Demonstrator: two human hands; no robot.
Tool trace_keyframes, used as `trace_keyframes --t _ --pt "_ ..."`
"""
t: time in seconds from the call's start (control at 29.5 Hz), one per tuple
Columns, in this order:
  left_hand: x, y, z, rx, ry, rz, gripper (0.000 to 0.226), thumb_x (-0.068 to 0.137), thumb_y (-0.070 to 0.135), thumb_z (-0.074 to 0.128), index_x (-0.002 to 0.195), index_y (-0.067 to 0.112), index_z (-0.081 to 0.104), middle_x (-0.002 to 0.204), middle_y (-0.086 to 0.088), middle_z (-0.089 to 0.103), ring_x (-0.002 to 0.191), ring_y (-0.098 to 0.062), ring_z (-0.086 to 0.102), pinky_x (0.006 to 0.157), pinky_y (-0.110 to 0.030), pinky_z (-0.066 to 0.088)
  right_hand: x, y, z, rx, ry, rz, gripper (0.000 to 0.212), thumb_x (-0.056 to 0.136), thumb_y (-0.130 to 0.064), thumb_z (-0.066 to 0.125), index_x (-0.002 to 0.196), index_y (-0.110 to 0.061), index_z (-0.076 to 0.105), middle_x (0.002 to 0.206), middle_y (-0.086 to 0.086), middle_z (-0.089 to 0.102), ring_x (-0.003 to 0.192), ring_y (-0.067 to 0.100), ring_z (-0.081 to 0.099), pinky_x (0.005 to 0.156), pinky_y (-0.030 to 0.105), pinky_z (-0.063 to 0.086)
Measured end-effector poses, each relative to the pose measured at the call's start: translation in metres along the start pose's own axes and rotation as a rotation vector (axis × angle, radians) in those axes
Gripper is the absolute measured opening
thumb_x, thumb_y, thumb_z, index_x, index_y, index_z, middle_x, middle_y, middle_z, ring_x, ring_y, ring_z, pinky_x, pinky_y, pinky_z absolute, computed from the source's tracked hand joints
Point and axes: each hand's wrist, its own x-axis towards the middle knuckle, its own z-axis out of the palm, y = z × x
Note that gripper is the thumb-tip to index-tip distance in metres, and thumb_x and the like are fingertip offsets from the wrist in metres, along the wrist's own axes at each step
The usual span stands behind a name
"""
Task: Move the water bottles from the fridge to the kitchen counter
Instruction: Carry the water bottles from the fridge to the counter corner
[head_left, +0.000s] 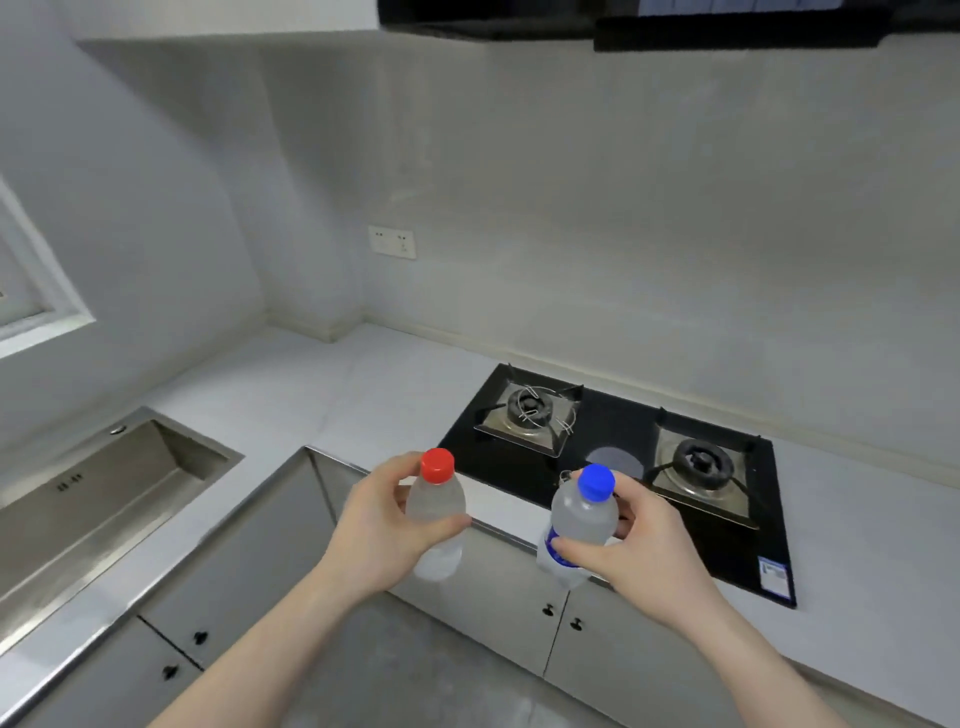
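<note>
Sink (98, 499) lies left of stove (613, 467) on counter (322, 395).

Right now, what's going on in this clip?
A person stands at a kitchen counter carrying two water bottles. The left hand grips the red-capped bottle; the right hand grips the blue-capped bottle. Both are held in the air near the gas hob, neither set down yet.

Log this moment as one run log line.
left hand: holds red-capped bottle | right hand: holds blue-capped bottle | both upright, near counter edge | not set down
</note>
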Motion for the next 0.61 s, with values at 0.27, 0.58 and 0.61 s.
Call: trace_keyframes --t 0.27,0.58,0.61 --pt "0.030 -0.054 -0.068 0.011 0.136 -0.096 0.044 0.070 0.035 0.090 0.109 0.037 0.069 0.099 0.015 0.074 0.093 -0.006 0.069 0.087 -0.035 0.056 0.082 -0.023 0.078 -0.009 -0.171 -0.048 0.064 0.064 -0.027 0.094 0.117 -0.047 0.066 0.105 -0.025 0.072 0.095 0.004 0.071 0.084 0.023 0.056" --pt "0.118 -0.120 -0.130 0.078 0.282 -0.194 0.047 0.070 0.038 0.091 0.112 0.038 0.070 0.107 0.016 0.073 0.100 -0.006 0.070 0.090 -0.036 0.058 0.219 -0.025 0.176 0.049 -0.350 -0.063 0.053 0.063 -0.026 0.092 0.103 -0.051 0.068 0.098 -0.018 0.074 0.087 0.011 0.073 0.079 0.029 0.060" --pt "0.129 -0.126 -0.136 0.077 0.295 -0.210 0.046 0.071 0.035 0.092 0.112 0.039 0.070 0.107 0.017 0.074 0.100 -0.004 0.070 0.089 -0.033 0.058 0.234 -0.024 0.185 0.042 -0.366 -0.061 0.050 0.062 -0.026 0.092 0.099 -0.052 0.068 0.097 -0.018 0.074 0.087 0.012 0.072 0.081 0.032 0.061"
